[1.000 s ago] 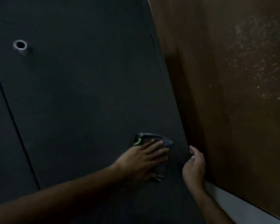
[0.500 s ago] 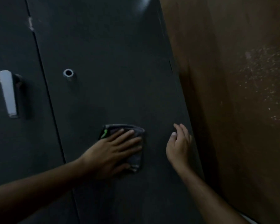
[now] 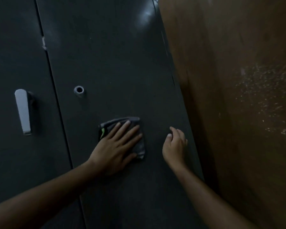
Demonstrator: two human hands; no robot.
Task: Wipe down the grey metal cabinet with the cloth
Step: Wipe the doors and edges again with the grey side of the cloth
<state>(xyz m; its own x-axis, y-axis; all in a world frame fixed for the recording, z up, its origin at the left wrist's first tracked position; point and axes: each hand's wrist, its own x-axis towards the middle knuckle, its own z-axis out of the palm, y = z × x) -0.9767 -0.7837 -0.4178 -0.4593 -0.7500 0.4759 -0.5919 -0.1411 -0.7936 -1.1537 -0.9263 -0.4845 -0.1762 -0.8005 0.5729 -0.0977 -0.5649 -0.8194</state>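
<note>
- A person's left hand (image 3: 117,146), fingers straight and spread, presses a folded dark cloth (image 3: 139,141) flat against the right-hand door of the grey metal cabinet (image 3: 114,55).
- The right hand (image 3: 175,146), loosely curled and holding nothing, rests near the door's right edge.
- A round keyhole (image 3: 79,90) and a silver handle (image 3: 23,111) sit to the left; a brown wall (image 3: 238,96) adjoins on the right.

One head view – close, facing forward and down at the cabinet (image 3: 114,63); tilted frame.

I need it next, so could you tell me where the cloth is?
The cloth lies flat against the right cabinet door, under the left hand, below the keyhole.
</note>
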